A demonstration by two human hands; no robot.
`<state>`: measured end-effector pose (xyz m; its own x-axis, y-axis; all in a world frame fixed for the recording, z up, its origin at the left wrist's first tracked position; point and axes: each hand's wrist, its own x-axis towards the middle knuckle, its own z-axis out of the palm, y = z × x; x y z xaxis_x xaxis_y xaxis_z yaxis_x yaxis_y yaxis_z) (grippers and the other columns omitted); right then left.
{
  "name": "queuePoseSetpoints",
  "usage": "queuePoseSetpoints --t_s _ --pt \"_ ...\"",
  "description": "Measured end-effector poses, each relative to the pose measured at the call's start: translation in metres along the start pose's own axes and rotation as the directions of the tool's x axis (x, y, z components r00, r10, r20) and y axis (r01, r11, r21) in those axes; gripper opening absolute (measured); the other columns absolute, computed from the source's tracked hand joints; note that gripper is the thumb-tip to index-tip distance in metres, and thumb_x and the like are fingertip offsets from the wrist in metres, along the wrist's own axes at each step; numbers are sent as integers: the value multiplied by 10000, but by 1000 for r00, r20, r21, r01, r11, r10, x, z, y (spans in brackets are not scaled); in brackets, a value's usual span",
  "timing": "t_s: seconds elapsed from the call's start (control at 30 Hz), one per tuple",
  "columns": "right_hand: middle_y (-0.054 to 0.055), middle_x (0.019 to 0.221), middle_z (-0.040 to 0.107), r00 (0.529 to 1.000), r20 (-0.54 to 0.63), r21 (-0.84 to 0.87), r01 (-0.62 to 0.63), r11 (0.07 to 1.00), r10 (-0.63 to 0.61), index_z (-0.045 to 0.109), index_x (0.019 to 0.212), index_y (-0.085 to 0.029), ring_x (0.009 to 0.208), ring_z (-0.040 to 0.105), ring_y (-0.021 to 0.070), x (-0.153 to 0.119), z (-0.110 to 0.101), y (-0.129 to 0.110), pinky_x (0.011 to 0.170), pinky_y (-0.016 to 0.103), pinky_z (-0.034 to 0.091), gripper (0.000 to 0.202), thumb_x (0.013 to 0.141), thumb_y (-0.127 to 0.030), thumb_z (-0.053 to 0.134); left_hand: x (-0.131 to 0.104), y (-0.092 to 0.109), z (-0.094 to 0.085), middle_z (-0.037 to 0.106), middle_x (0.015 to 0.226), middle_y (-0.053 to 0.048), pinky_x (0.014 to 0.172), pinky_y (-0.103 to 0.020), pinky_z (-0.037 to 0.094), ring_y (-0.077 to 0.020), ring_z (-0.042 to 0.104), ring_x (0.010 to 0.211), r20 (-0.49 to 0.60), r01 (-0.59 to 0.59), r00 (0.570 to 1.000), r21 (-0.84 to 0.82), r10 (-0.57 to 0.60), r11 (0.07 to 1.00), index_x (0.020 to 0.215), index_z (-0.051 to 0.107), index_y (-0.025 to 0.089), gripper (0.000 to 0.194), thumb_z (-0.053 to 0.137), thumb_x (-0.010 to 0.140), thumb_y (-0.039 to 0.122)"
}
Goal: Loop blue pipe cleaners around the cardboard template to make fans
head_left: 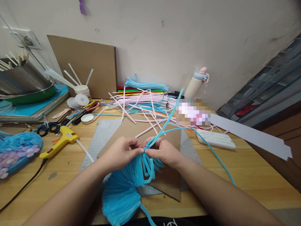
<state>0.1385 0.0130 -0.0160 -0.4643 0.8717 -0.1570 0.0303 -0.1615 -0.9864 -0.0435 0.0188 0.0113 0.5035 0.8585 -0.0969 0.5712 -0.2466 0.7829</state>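
A long bunch of blue pipe cleaners [124,191], looped in rows, hangs below my hands over the table's near edge. My left hand [124,153] pinches the top of the bunch between thumb and forefinger. Close beside it, my right hand [162,152] grips the same spot, its thumb against the blue stems. Two loose blue stem ends [172,116] rise from between the fingers; one slants up, the other arcs to the right and down. Both pinches meet at a small twisted knot, partly covered by the fingertips.
Cardboard [127,128] lies on a grey cutting mat [101,131]. Behind it are piled pink and coloured pipe cleaners [141,99]. At left are a yellow glue gun [62,141], black scissors [49,125] and a blue flowered piece [18,153]. A bottle [195,83] and white box [217,139] stand right.
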Motion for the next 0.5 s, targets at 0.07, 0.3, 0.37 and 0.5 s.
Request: queuePoseSetpoints --t_s 0.07,0.3,0.37,0.5 --pt "-27 637 499 1000 15 15 5 1000 -6 534 784 -152 569 445 82 0 -1 1 540 213 364 230 651 -297 655 0 1 0 588 648 6 601 -230 387 -120 509 620 2 8 1000 10 -8 1000 714 592 153 215 500 761 342" --pt "-36 622 475 995 95 30 14 999 -17 540 784 -159 549 417 71 -1 -3 4 517 202 344 178 687 -278 630 -2 5 -1 611 675 -2 599 -235 384 -126 522 635 12 7 1000 18 -7 1000 747 610 156 197 501 760 319" --pt "-32 626 487 997 79 39 -5 999 2 547 783 -157 554 430 74 -1 -3 4 526 207 359 191 681 -291 637 -2 5 -1 613 680 -2 606 -235 386 -127 525 640 7 3 1000 18 -3 1000 745 611 155 195 503 758 317" --pt "-14 645 529 998 62 5 -3 1000 3 572 773 -144 585 467 89 -1 -4 5 547 216 387 207 673 -308 647 -1 4 0 611 676 -3 613 -235 392 -128 526 640 4 2 1000 15 -2 1000 738 605 153 195 504 757 319"
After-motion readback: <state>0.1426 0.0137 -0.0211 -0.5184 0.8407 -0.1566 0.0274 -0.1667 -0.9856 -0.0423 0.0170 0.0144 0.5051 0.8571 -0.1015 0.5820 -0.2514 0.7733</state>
